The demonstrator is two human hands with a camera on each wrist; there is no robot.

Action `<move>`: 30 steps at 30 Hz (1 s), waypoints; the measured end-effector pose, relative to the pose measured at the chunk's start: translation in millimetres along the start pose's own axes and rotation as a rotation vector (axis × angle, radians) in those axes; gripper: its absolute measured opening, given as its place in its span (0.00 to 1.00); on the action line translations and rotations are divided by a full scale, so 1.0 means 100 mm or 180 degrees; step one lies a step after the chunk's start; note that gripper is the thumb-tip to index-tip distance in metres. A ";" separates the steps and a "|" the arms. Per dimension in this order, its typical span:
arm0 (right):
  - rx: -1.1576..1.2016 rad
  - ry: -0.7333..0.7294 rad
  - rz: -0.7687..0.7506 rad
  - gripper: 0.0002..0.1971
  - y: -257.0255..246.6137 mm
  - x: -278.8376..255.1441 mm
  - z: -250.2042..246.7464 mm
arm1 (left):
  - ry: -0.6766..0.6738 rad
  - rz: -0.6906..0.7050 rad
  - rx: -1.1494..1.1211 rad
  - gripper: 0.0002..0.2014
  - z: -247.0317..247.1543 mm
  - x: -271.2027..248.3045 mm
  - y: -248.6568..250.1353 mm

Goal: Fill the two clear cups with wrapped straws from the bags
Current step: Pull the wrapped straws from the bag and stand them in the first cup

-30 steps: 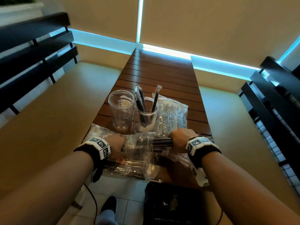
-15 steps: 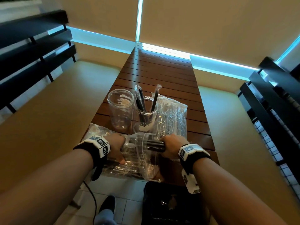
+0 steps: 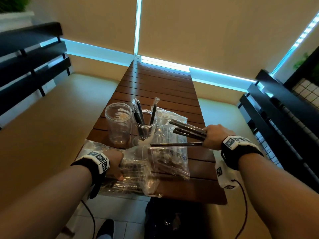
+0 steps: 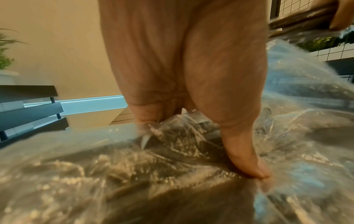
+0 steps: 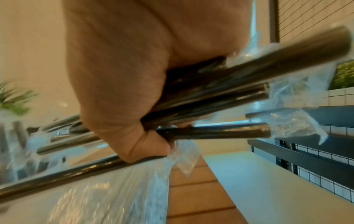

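The right hand is closed around a bundle of wrapped straws, dark ones in clear sleeves. It holds them in the air, just right of the two cups, and the free ends fan out toward the cups. One straw hangs lower than the others and looks loose in the grip. The left hand grips the near bag at the front edge of the bench, with the thumb pressed on the plastic. This bag has many straws inside. A second bag lies behind the right cup.

The left cup stands empty. The right cup touches it, or nearly so, and already holds a few straws that stand upright.

I judge the step in hand to be the carrying of a fresh handful from the bag to a cup. The task is at an early stage, since one cup holds nothing. The next move calls for turning the bundle upright, gathering the spread ends together, and lowering them into a cup mouth. The light cups may tip if the straws hit a rim, and the loose straw may slip out.
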State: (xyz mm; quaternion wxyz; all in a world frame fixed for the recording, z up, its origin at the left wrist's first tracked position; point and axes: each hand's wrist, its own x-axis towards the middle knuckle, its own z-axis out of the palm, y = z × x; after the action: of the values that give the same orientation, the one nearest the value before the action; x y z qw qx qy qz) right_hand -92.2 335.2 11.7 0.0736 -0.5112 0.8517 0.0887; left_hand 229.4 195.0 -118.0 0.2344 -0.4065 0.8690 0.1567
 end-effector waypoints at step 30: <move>0.2287 0.1206 -0.1303 0.33 -1.63 -0.08 -0.05 | 0.2197 0.1147 -0.5670 0.11 -1.57 -0.62 0.78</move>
State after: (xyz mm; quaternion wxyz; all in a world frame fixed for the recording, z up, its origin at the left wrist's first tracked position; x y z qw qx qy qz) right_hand 55.3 265.9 6.0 0.1052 -0.6184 0.7083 -0.3239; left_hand 159.7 210.1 53.1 -0.4544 -0.3195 0.5022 0.6627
